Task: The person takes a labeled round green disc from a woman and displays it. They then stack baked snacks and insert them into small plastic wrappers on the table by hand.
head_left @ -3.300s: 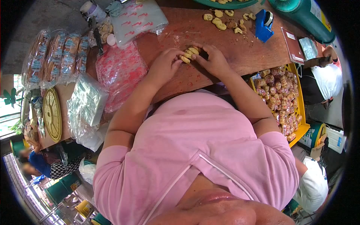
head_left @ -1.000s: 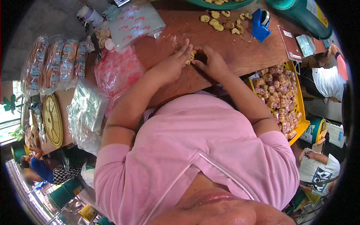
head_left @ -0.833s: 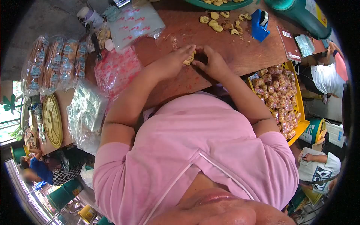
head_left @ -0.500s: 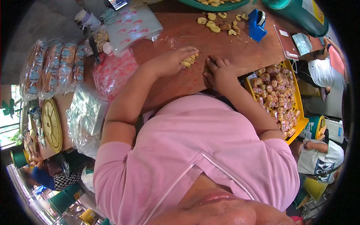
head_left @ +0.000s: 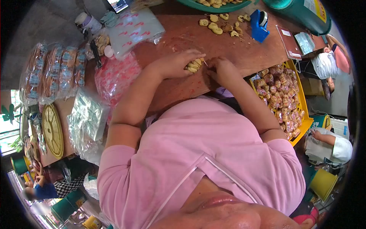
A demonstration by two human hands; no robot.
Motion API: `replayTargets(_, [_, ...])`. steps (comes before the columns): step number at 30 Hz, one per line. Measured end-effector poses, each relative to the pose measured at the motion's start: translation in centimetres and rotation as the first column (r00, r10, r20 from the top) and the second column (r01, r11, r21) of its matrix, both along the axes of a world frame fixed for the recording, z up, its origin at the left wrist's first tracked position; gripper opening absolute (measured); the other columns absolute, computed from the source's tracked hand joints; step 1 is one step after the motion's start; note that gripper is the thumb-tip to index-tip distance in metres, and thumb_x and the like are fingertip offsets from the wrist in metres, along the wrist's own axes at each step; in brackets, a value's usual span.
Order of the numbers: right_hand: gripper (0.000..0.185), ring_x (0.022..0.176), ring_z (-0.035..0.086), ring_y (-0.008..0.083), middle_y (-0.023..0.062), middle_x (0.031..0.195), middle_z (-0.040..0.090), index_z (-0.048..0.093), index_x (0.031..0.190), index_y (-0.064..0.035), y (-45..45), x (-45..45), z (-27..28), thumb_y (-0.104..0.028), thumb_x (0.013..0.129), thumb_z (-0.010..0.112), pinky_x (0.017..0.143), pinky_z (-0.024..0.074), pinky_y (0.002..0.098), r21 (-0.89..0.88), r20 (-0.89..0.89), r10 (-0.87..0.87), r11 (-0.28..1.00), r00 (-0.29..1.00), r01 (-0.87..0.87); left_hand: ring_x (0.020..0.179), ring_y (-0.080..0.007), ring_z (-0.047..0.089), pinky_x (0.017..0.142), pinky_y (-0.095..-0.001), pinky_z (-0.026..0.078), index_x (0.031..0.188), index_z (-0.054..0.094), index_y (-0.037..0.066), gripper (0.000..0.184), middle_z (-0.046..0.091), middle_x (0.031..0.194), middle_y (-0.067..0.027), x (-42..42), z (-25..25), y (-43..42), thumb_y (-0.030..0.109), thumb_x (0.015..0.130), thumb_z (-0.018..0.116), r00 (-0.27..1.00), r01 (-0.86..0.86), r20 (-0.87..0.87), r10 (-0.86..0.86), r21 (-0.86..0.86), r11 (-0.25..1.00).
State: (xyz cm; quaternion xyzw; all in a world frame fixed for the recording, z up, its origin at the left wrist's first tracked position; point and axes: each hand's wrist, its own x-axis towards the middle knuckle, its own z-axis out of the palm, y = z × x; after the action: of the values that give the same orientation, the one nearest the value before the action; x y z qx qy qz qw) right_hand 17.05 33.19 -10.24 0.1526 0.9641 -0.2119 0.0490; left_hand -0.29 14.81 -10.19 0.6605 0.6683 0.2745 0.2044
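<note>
My left hand [head_left: 178,64] curls around a short row of small yellow-brown cookies [head_left: 195,65], held low over the brown table [head_left: 175,89]. Close to its right, my right hand [head_left: 223,71] has its fingers pinched together. A thin pale strip [head_left: 205,62] shows between the two hands, beside the cookies; what it is cannot be made out. Loose cookies [head_left: 216,29] and crumbs lie farther up the table, near a blue tape dispenser [head_left: 260,28]. Left of my left forearm are red-printed clear plastic bags [head_left: 136,30] and a red-and-white plastic bundle [head_left: 116,74].
A yellow crate [head_left: 301,95] full of wrapped cookie packs [head_left: 282,93] stands at the right. A green basin [head_left: 215,7] of cookies is at the top. Packed bundles [head_left: 53,72] and clear plastic packs [head_left: 85,118] sit left. Other people [head_left: 331,61] are at both sides.
My right hand has gone from spread fingers on the table to a pinch close to the cookies. My left hand has turned slightly, still around them. The pale strip now shows.
</note>
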Motion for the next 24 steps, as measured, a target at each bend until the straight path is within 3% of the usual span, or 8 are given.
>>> replayTargets(3, [0.015,0.105,0.064,0.0415,0.0204,0.111,0.068,0.074,0.094,-0.0064,-0.8,0.0,0.6,-0.015,0.083,0.077,0.090,0.0534,0.0490,0.134,-0.125,0.123,0.985,0.985,-0.106,0.142,-0.0325,0.047,0.119,-0.0402,0.040,0.154,0.047,0.014,0.078,0.046,0.156,-0.0142,-0.2,0.0,0.1,0.010,0.083,0.077,1.000,0.003,0.007,-0.003,0.000,1.000])
replayTargets(4, [0.017,0.105,0.064,0.0416,0.0204,0.112,0.068,0.073,0.096,-0.0065,0.1,0.2,-2.4,-0.014,0.082,0.077,0.091,0.0532,0.0488,0.105,-0.221,0.112,0.990,0.969,-0.091,0.142,-0.0327,0.048,0.119,-0.0403,0.040,0.154,0.046,0.013,0.078,0.045,0.156,-0.0147,-0.2,-0.3,0.0,0.010,0.082,0.077,1.000,-0.004,0.003,0.004,0.012,1.000])
replayTargets(6, [0.022,0.106,0.064,0.0416,0.0207,0.113,0.067,0.070,0.101,-0.0059,0.5,0.6,-2.7,-0.014,0.082,0.078,0.092,0.0530,0.0480,0.007,-0.276,0.046,0.999,0.960,-0.046,0.141,-0.0330,0.048,0.119,-0.0404,0.039,0.153,0.046,0.011,0.078,0.045,0.156,-0.0157,-0.4,-1.3,0.0,0.010,0.082,0.078,1.000,-0.005,-0.007,0.006,0.046,0.999])
replayTargets(8, [0.028,0.107,0.064,0.0414,0.0213,0.115,0.066,0.067,0.107,-0.0045,-0.7,0.9,0.7,-0.014,0.083,0.078,0.094,0.0532,0.0467,-0.136,-0.184,-0.051,0.990,0.982,0.025,0.140,-0.0334,0.048,0.118,-0.0404,0.039,0.153,0.046,0.008,0.078,0.046,0.155,-0.0169,-0.4,-1.2,0.0,0.010,0.081,0.078,0.998,-0.003,0.060,0.000,0.060,0.998])
replayTargets(11, [0.043,0.105,0.066,0.0337,0.0188,0.114,0.066,0.060,0.122,-0.0039,0.2,1.1,-0.9,-0.015,0.086,0.079,0.091,0.0543,0.0428,-0.172,-0.185,-0.051,0.985,0.981,0.019,0.143,-0.0326,0.047,0.121,-0.0414,0.037,0.153,0.045,0.008,0.077,0.047,0.155,-0.0166,-0.1,-1.3,-0.3,0.006,0.082,0.076,0.987,-0.040,0.156,0.032,0.051,0.998])
replayTargets(14, [0.052,0.103,0.066,0.0243,0.0138,0.111,0.067,0.056,0.132,-0.0036,0.5,1.0,-1.4,-0.015,0.087,0.081,0.088,0.0543,0.0384,-0.532,-0.213,-0.140,0.847,0.967,0.005,0.143,-0.0314,0.047,0.121,-0.0412,0.037,0.153,0.045,0.008,0.077,0.049,0.154,-0.0158,-0.3,-0.9,-0.7,0.004,0.082,0.074,0.988,-0.050,0.151,0.040,0.065,0.997])
replayTargets(18, [0.063,0.098,0.065,0.0190,0.0083,0.104,0.067,0.050,0.142,-0.0042,0.9,1.6,1.6,-0.011,0.087,0.081,0.087,0.0532,0.0334,-0.474,-0.131,-0.156,0.877,0.979,0.077,0.140,-0.0305,0.050,0.119,-0.0408,0.039,0.153,0.045,0.008,0.076,0.052,0.151,-0.0156,-0.6,-1.2,-0.6,0.004,0.082,0.074,0.986,-0.034,0.166,0.017,0.098,0.995])
replayTargets(24, [0.052,0.085,0.061,0.0118,0.0006,0.094,0.063,0.050,0.142,-0.0050,2.5,1.5,-0.5,-0.005,0.095,0.071,0.078,0.0514,0.0270,-0.641,-0.090,-0.109,0.767,0.990,0.026,0.138,-0.0324,0.052,0.117,-0.0411,0.041,0.151,0.049,0.007,0.077,0.055,0.150,-0.0148,-0.4,-1.1,-0.6,0.010,0.080,0.077,0.978,-0.053,0.202,0.046,0.030,0.998])
